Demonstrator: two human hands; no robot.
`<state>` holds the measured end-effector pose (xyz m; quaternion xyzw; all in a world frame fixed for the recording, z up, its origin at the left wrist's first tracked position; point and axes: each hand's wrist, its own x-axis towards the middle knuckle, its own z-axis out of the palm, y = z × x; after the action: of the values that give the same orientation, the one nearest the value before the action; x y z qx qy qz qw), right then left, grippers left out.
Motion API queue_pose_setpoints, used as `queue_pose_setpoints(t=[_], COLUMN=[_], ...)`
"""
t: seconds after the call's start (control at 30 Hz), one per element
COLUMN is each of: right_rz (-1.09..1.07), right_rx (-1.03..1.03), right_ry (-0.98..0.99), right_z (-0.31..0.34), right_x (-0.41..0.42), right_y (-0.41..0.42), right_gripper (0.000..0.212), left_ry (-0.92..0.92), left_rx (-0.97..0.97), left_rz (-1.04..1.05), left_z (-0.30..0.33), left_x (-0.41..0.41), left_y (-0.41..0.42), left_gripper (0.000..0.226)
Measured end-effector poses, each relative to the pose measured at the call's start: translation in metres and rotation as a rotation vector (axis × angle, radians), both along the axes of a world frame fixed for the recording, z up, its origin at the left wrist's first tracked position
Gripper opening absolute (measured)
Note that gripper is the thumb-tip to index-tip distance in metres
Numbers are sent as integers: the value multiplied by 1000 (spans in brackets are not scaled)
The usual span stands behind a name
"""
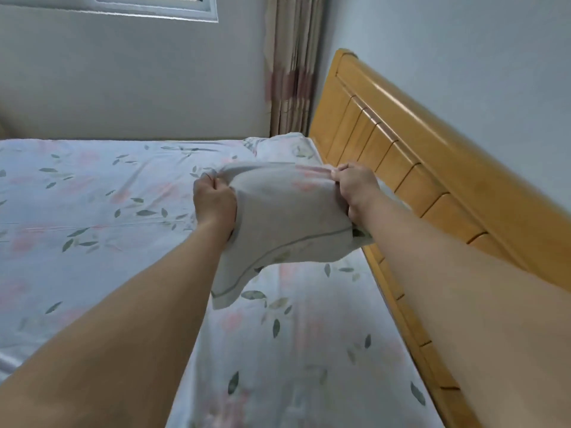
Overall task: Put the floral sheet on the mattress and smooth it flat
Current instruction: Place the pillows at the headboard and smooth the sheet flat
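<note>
The floral sheet, pale with pink flowers and green leaves, lies spread over the mattress. Its edge by the headboard is lifted into a fold that shows the plain grey underside and a stitched hem. My left hand grips the left side of that fold in a fist. My right hand grips the right side, close to the headboard. A corner of the fold hangs down between my forearms. The mattress itself is hidden under the sheet.
A wooden headboard runs along the right of the bed. A floral pillow lies at the far corner beside it. A striped curtain hangs behind, with a grey wall and a window frame at the top left.
</note>
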<state>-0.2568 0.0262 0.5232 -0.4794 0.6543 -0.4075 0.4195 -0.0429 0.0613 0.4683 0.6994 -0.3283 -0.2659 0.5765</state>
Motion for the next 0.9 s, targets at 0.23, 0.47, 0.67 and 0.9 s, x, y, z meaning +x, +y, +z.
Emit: queue_pose_setpoints(t=[0.23, 0.47, 0.67, 0.9], right_rz=[-146, -111, -894, -840], right_rx=[-32, 451, 827, 901], right_ry=[161, 565, -253, -697], right_z=[-139, -401, -537, -515], right_x=[-102, -159, -186, -151], right_y=[6, 70, 140, 152], right_gripper=[29, 28, 61, 15], left_ry=[-78, 51, 400, 460], left_rx=[89, 653, 1072, 1051], left_rz=[-140, -212, -73, -127], left_z=[-147, -392, -526, -494], left_x=[-88, -139, -129, -135], left_y=[-27, 45, 119, 129], left_gripper=[25, 30, 116, 49])
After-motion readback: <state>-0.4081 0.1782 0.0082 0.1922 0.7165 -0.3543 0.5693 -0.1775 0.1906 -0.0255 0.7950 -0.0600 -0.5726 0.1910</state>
